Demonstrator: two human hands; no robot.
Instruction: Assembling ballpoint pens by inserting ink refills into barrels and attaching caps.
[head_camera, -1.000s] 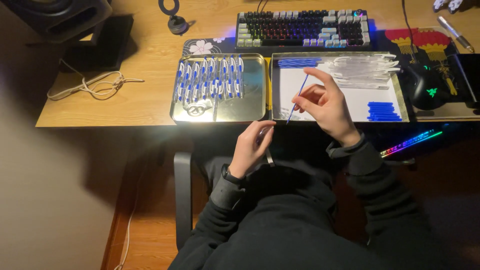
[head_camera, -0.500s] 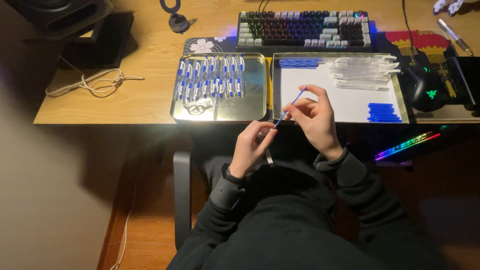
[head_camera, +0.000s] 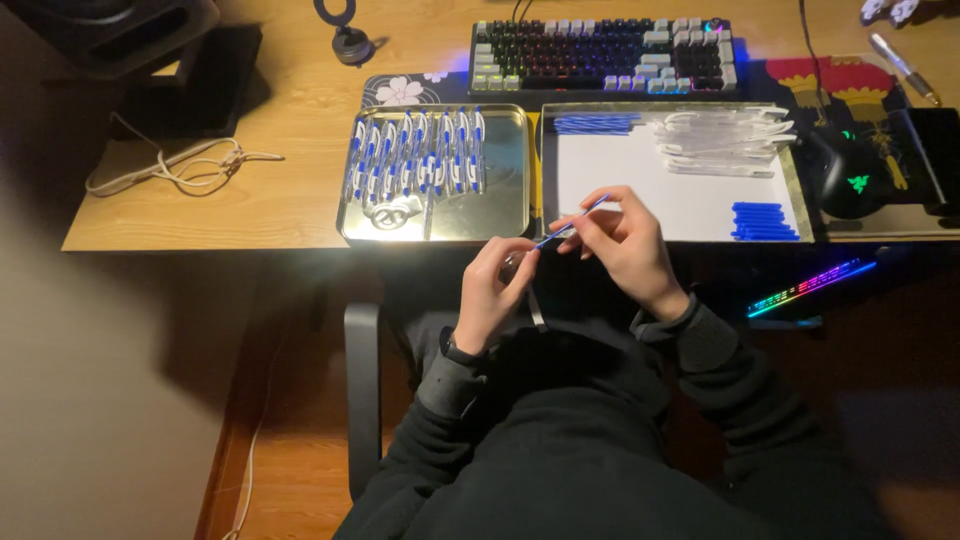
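Observation:
Over my lap, just below the desk edge, my left hand (head_camera: 492, 290) grips a clear pen barrel (head_camera: 533, 300) that points down past the fingers. My right hand (head_camera: 625, 245) pinches a thin blue refill (head_camera: 572, 226), slanted up to the right, with its lower tip at the barrel's open end. A metal tray (head_camera: 505, 170) on the left holds a row of several assembled blue-and-white pens (head_camera: 415, 152). On the white tray (head_camera: 660, 190) to the right lie blue refills (head_camera: 596, 123), clear barrels (head_camera: 725, 140) and blue caps (head_camera: 762, 220).
A lit keyboard (head_camera: 600, 52) stands behind the trays. A black mouse (head_camera: 852, 175) with a green light sits at the right, a coiled white cable (head_camera: 175, 165) at the left. A chair armrest (head_camera: 362, 390) is by my left elbow.
My right hand has carried the blue refill from above the white tray down and left to the barrel in my left hand. The left hand has barely moved.

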